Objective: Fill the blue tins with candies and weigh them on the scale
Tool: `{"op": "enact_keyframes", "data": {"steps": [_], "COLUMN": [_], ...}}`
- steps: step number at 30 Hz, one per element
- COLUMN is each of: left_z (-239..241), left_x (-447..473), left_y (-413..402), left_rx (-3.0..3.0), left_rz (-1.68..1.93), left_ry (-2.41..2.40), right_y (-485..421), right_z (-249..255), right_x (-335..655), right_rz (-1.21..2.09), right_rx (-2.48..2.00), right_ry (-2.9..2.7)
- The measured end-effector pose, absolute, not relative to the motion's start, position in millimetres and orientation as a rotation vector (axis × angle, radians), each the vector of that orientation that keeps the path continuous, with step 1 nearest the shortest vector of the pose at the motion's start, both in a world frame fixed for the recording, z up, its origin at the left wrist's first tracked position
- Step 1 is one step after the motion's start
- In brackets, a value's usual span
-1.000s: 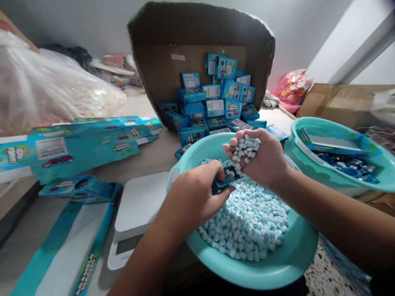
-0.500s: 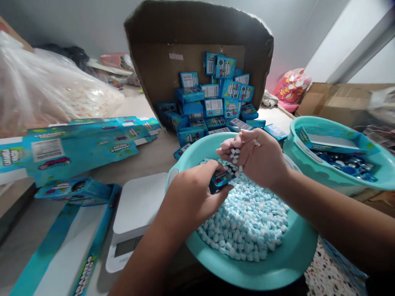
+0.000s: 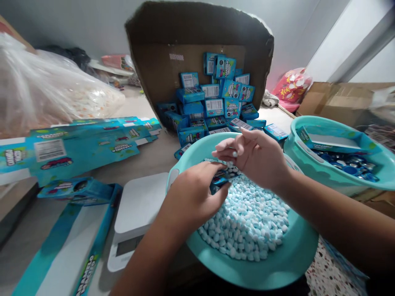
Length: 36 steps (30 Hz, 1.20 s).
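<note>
The left hand [image 3: 197, 191] reaches over the left rim of a round turquoise plastic tub [image 3: 256, 277], its thumb and fingers closed around a small blue printed carton [image 3: 219, 178], which is held tilted above the far left part of a heap of small pale-blue and white candies [image 3: 247, 224]. Candies show at the carton's upper end, but how full it is cannot be told, since the fingers cover much of it. The right hand [image 3: 257, 158] is above the tub's far rim, palm turned up and slanted toward the carton, fingers loosely curled and not gripping; a single candy shows near its fingers, and others lie between it and the carton. Just beside the tub's left rim, on the grey-beige table [image 3: 156, 159], sits a white square digital scale [image 3: 140, 201]. Left of it is a long blue-and-white cardboard tray [image 3: 72, 246] with an open blue printed box [image 3: 77, 190] at its far end, and beyond that lie flat blue printed cardboard sheets [image 3: 86, 144]. Past the tub's far rim, a large brown cardboard box [image 3: 197, 53] on its side holds a pile of closed blue cartons [image 3: 212, 107], some spilling over its near edge. Off the tub's right rim stands a second turquoise tub [image 3: 384, 170] containing blue and silvery pieces [image 3: 348, 168].
</note>
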<state>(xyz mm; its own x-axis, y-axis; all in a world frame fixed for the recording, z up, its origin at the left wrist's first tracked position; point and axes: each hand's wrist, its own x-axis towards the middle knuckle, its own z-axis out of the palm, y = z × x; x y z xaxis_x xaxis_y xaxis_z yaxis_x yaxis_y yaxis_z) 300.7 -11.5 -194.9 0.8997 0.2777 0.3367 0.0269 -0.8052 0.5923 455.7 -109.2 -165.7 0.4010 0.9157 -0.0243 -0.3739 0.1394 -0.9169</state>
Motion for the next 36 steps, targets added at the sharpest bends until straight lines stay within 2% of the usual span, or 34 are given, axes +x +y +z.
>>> {"op": "enact_keyframes", "data": {"steps": [5,9,14,17,23,36], "left_z": [-193,-191,-192,-193,-196,-196], "left_x": [301,301,301,300,300,300], "left_y": [-13,-14,-15,-16,-17,-14], "left_rx": [2.453,2.470,2.489,2.477,2.429,2.176], "left_rz": [0.499,0.437,0.494,0.521,0.597,0.903], "left_ry": [0.269,0.354,0.475,0.557,0.592,0.617], "right_y": [-109,-110,-115,-117,-117,-118], "right_z": [-164,-167,-170,-170,-169,-165], "right_x": [456,463,468,470,472,461], "right_rz": [1.003,0.841,0.459,0.370,0.280,0.103], "right_rx": [-1.112,-1.285,-1.811,-1.939,-1.930,-1.508], "right_ry": [-0.712,-0.778,-1.373,-1.587,-1.603,-1.541]}}
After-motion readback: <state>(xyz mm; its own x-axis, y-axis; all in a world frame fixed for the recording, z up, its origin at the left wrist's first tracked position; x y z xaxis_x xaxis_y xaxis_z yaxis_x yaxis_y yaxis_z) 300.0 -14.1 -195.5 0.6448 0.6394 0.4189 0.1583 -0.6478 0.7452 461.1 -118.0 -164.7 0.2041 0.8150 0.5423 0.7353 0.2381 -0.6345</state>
